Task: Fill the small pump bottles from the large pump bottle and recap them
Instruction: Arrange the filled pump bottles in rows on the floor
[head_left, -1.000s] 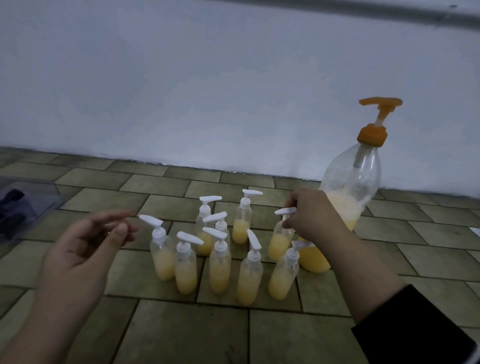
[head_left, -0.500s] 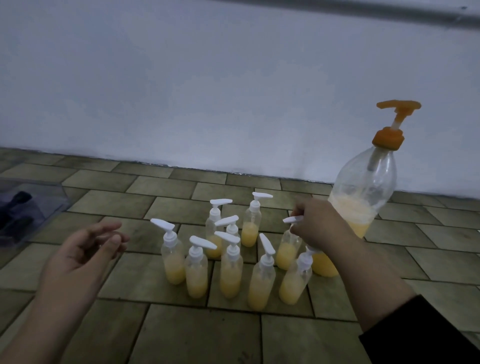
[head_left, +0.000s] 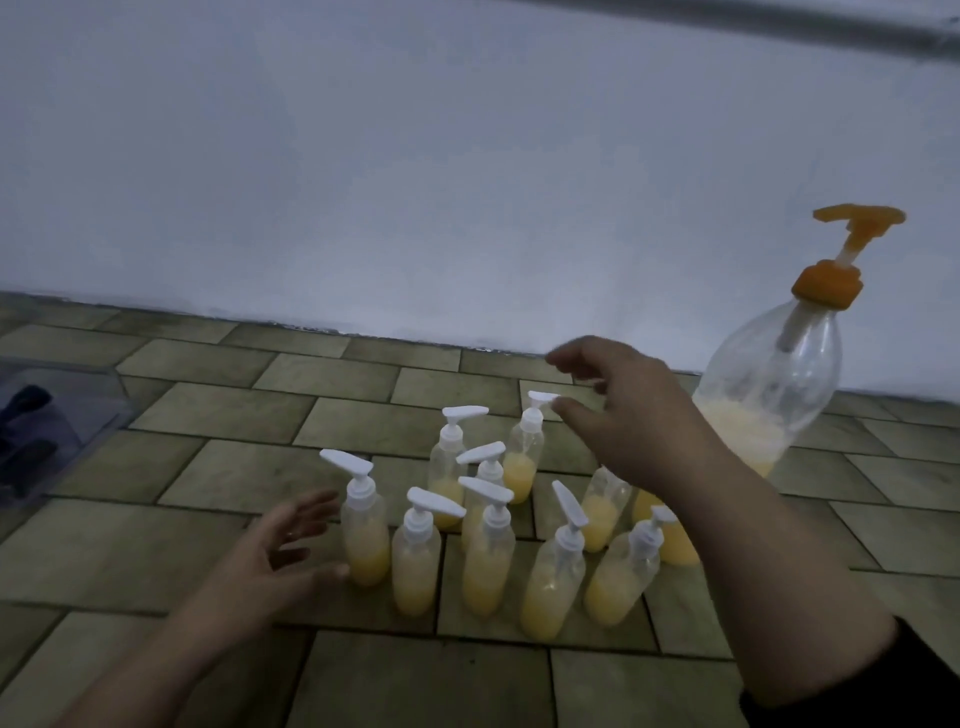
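- The left hand (head_left: 283, 551) hovers low at the near left with fingers spread and holds nothing, its fingertips just beside the leftmost small bottle (head_left: 367, 540).
- The right hand (head_left: 631, 415) hangs above the right side of the cluster, fingers loosely apart and empty, its thumb tip at the nozzle of the far small bottle (head_left: 524, 457); whether it touches, I cannot tell.
- The small pump bottles (head_left: 488, 551) stand close together on the tiled floor (head_left: 156, 545): slim, clear, smooth plastic, part-filled with yellow liquid, under white pump heads.
- They are likely light and top-heavy, easy to topple; a grip round the body or collar looks safer than the long nozzle.
- The large pump bottle (head_left: 769, 395) stands at the far right by the white wall (head_left: 415, 182): thin clear plastic, orange pump, little liquid left. It probably dents under a squeeze, so steady it low.
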